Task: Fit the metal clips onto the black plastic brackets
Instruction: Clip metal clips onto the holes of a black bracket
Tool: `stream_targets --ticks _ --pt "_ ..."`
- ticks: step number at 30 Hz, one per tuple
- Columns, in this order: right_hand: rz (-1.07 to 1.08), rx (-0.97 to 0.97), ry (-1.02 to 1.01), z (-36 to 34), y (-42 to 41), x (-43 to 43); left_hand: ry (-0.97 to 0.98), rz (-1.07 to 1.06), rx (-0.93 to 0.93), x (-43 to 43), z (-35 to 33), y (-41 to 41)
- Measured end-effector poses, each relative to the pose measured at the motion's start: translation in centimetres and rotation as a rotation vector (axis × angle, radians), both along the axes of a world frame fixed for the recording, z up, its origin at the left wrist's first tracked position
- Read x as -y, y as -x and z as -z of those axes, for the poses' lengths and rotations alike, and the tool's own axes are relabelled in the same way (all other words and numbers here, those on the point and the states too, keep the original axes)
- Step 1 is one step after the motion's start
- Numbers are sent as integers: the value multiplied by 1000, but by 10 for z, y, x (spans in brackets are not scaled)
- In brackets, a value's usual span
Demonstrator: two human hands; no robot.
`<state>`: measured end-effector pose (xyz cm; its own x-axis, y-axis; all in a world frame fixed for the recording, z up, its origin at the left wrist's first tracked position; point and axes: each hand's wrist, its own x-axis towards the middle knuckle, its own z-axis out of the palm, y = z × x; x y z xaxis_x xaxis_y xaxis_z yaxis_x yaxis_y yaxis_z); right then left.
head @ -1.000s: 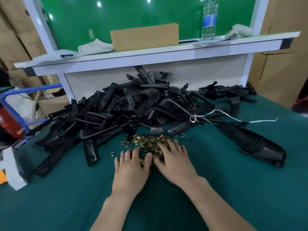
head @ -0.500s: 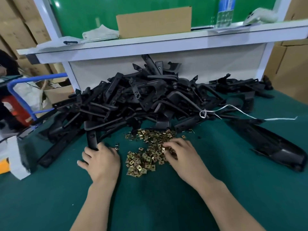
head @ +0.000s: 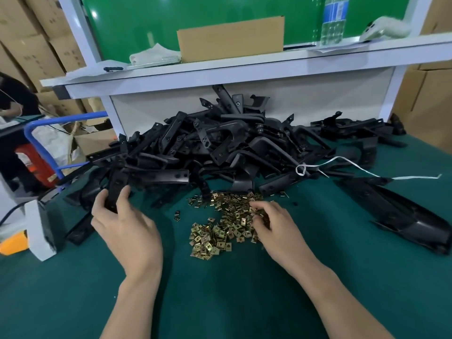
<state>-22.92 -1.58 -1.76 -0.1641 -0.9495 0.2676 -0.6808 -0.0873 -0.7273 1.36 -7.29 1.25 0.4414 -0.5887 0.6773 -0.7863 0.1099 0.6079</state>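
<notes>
A big heap of black plastic brackets (head: 220,148) fills the back of the green table. In front of it lies a scatter of small brass-coloured metal clips (head: 220,231). My left hand (head: 122,223) grips one flat black bracket (head: 117,187) at the heap's front left edge, thumb on one side and fingers on the other. My right hand (head: 274,223) lies on the right side of the clip pile with its fingers curled down into the clips; whether it pinches one is hidden.
A long black moulded part (head: 403,216) lies at the right, with a white cord (head: 367,171) trailing across the heap. A white shelf (head: 244,67) overhangs the back. A white-and-black device (head: 41,231) and a blue cart handle (head: 44,128) stand at the left.
My left hand has moved left from the clips to the heap's edge and taken hold of a bracket. My right hand stayed on the clips, which now lie spread out.
</notes>
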Motion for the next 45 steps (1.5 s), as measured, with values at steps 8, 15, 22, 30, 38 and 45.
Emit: stream_targets --ticks 8,15,22,30,38,45 --pt "26 455 124 -10 -2 -3 260 369 457 -21 5 48" --pt "-69 1479 -1 -34 9 8 307 901 879 -48 21 102" --pt "-137 1802 54 -36 28 6 122 1078 823 -46 25 102" --pt "-119 1823 26 -32 25 10 -44 1091 623 -40 23 94" --pt "30 1789 -72 -21 31 17 -38 1214 492 -45 20 89" --pt "-16 1448 -104 -27 29 6 -118 1024 11 -43 17 87"
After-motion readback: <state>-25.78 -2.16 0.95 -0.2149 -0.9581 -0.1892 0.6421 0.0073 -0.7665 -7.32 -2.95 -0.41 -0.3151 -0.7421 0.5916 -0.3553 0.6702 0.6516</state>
